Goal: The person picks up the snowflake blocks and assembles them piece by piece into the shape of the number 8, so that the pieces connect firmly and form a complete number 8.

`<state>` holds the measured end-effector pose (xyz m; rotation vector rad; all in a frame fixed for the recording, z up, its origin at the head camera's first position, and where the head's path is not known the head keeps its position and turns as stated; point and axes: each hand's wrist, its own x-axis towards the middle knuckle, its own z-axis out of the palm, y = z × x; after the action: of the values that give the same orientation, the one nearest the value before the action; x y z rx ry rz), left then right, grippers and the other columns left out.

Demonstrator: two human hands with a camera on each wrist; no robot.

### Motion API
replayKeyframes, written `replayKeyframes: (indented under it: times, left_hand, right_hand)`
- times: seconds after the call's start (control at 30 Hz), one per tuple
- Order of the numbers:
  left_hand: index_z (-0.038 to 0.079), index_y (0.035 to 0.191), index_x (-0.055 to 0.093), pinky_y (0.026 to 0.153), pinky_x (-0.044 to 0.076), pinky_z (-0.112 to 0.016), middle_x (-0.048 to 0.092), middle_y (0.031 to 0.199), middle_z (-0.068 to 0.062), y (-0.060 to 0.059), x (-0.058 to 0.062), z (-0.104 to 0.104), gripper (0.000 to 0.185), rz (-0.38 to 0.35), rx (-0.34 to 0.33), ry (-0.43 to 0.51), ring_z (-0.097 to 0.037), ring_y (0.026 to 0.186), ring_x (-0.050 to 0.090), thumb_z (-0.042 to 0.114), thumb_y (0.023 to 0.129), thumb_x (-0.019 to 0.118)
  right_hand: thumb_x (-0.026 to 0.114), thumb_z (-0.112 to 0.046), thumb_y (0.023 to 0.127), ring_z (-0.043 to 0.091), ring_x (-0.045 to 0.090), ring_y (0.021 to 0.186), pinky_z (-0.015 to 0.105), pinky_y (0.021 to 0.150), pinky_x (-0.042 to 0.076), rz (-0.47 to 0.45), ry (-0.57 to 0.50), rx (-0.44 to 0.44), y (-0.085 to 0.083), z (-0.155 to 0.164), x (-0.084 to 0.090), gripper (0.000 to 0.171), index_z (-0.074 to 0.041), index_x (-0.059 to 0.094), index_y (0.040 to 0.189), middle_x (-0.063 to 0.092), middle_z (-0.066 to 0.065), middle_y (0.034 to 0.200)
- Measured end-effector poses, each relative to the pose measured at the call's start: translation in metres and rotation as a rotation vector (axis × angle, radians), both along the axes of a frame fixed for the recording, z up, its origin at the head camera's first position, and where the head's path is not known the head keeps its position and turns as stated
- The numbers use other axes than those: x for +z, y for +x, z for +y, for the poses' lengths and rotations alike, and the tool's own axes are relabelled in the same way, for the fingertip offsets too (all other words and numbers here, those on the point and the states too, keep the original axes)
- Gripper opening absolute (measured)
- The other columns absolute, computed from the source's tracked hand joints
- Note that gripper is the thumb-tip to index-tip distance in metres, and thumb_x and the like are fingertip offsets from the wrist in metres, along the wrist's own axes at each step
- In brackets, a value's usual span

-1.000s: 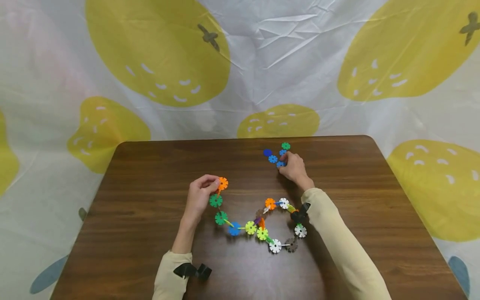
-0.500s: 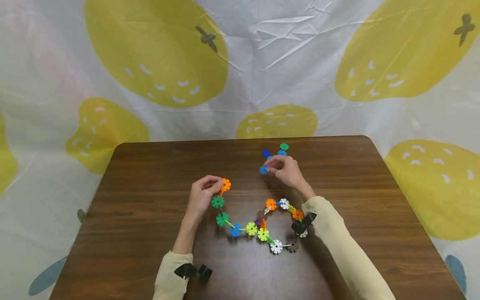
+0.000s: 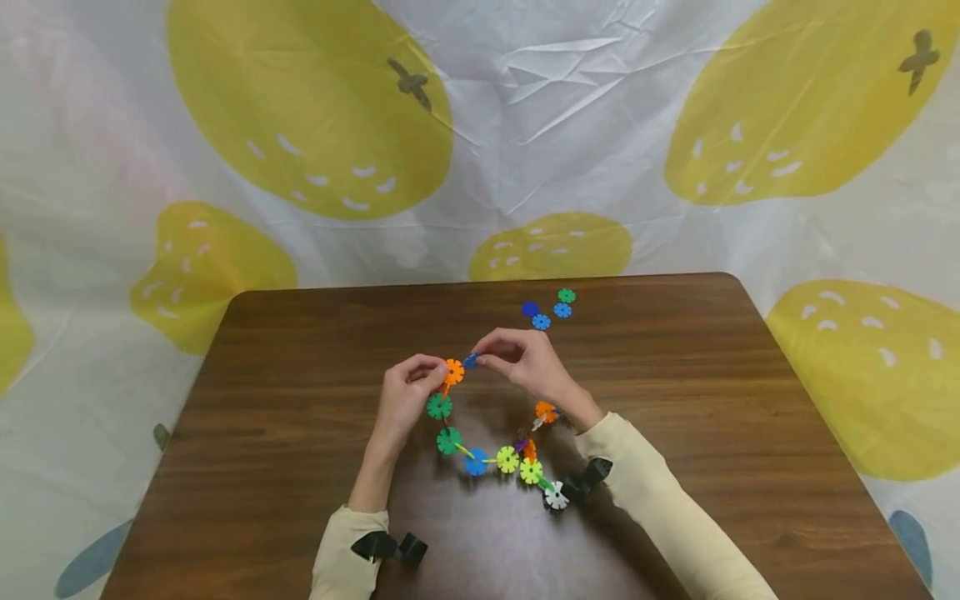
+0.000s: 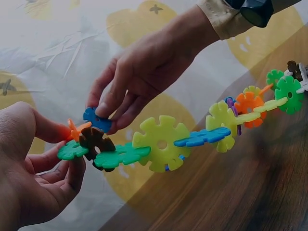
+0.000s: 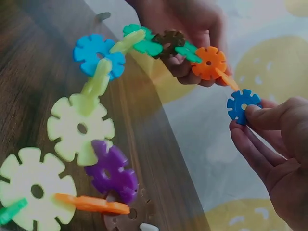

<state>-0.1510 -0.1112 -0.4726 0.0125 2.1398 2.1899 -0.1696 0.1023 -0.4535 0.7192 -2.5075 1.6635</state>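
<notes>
A chain of coloured snowflake discs [image 3: 507,459] curls across the middle of the brown table [image 3: 300,350]. My left hand [image 3: 433,377] pinches its end at the orange disc [image 3: 453,372], lifted a little off the wood. My right hand [image 3: 480,361] pinches a single blue disc [image 3: 470,361] just right of that orange disc. In the right wrist view the blue disc [image 5: 243,106] sits at the tip of an orange spoke coming off the orange disc [image 5: 208,62]. In the left wrist view the blue disc [image 4: 96,119] touches the chain's end above my left hand [image 4: 57,163].
Several loose discs lie at the table's back: a dark blue one [image 3: 530,309], two light blue ones [image 3: 541,322] and a green one [image 3: 566,296]. My right forearm crosses over the chain's right loop. A lemon-print cloth [image 3: 525,125] hangs behind the table.
My right hand took a blue disc from the loose pile at the back and carried it left and nearer to the chain's orange end. The left hand kept its hold.
</notes>
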Motion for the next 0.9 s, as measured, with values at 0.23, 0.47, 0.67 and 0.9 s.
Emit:
replayKeyframes:
  times: [0.23, 0.47, 0.67, 0.9]
  left_hand:
    - [-0.014, 0.100, 0.069, 0.067, 0.053, -0.016, 0.073, 0.082, -0.008, 0.001, -0.001, 0.000, 0.016, 0.017, 0.004, 0.013, -0.004, 0.071, 0.063, 0.001, 0.093, 0.068]
    - [-0.015, 0.096, 0.070, 0.065, 0.054, -0.015, 0.074, 0.083, -0.012, 0.001, -0.003, -0.002, 0.014, 0.048, 0.019, 0.016, -0.004, 0.068, 0.065, -0.001, 0.091, 0.070]
    - [-0.013, 0.087, 0.071, 0.059, 0.053, -0.015, 0.074, 0.082, -0.023, 0.003, -0.004, -0.003, 0.009, 0.095, 0.079, -0.025, -0.002, 0.061, 0.064, -0.004, 0.087, 0.073]
    - [-0.012, 0.083, 0.073, 0.055, 0.050, -0.014, 0.073, 0.079, -0.026, 0.007, -0.006, -0.001, 0.008, 0.112, 0.139, -0.044, -0.002, 0.057, 0.061, -0.004, 0.083, 0.076]
  right_hand:
    - [0.073, -0.001, 0.091, 0.030, 0.074, 0.079, 0.035, 0.071, 0.062, 0.095, 0.028, -0.008, 0.001, -0.004, -0.003, 0.008, -0.005, 0.077, 0.097, 0.077, 0.011, 0.094]
    - [0.072, 0.000, 0.091, 0.029, 0.074, 0.079, 0.030, 0.070, 0.062, 0.181, 0.008, 0.020, 0.001, -0.010, -0.006, 0.009, -0.005, 0.078, 0.096, 0.076, 0.011, 0.093]
    - [0.074, 0.004, 0.088, 0.021, 0.073, 0.075, 0.026, 0.066, 0.060, 0.282, 0.023, -0.010, 0.003, -0.018, -0.010, 0.012, -0.005, 0.080, 0.092, 0.077, 0.009, 0.088]
    - [0.075, 0.007, 0.086, 0.015, 0.073, 0.074, 0.021, 0.065, 0.059, 0.422, 0.054, -0.027, 0.006, -0.023, -0.018, 0.015, -0.007, 0.080, 0.090, 0.077, 0.005, 0.085]
